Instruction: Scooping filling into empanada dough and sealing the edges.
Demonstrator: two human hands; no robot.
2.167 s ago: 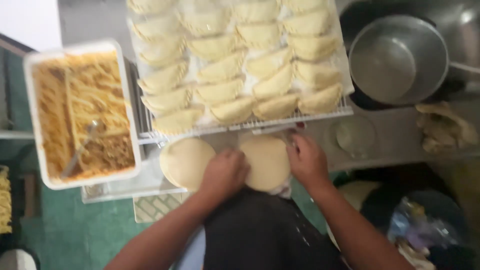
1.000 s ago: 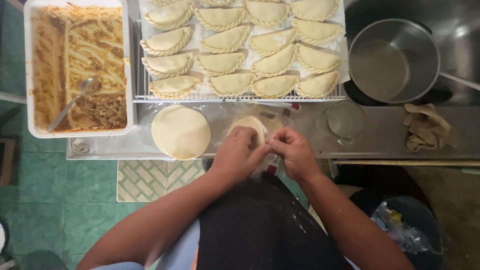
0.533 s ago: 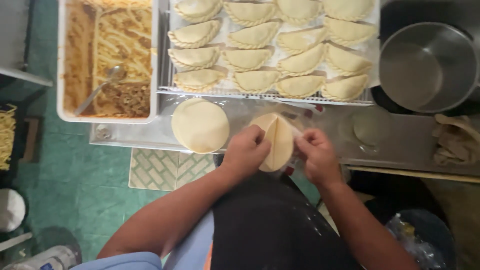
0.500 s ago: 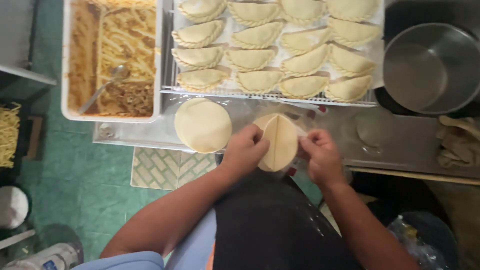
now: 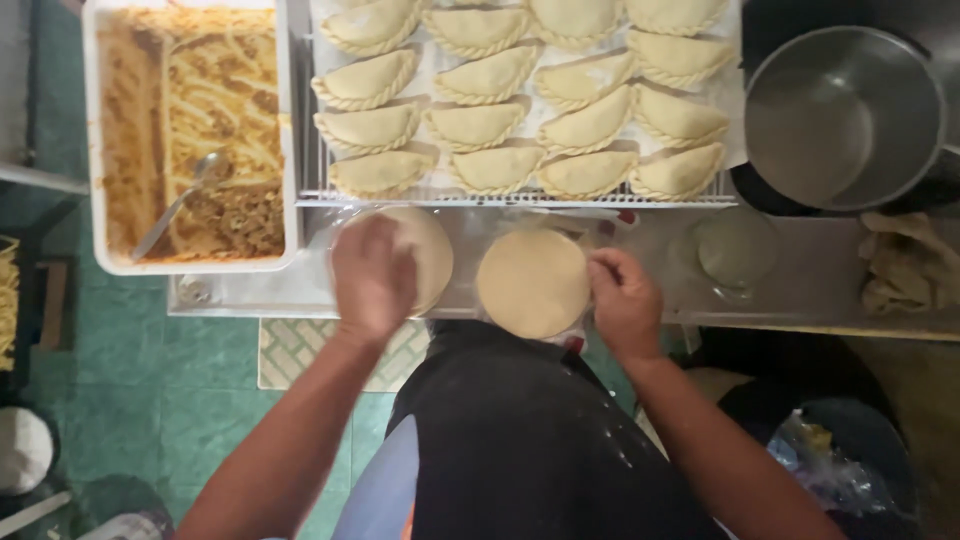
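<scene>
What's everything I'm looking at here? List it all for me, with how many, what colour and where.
Folded pastries: about fifteen in view, pale dough with crimped edges, in rows on the wire rack.
Wire rack: one, metal, at the top middle.
Flat dough rounds: two, pale; one in front of the person, one under the left hand.
Filling tray: one, white, top left, holding orange-brown shredded filling.
Spoon: one, metal, lying in the filling.
Pot: one, steel, top right.
Small glass bowl: one, clear, right of the rounds.
Cloth: one, beige, far right.
Counter: one, steel.
Left hand: on the left round.
Right hand: at the right round's edge.
</scene>
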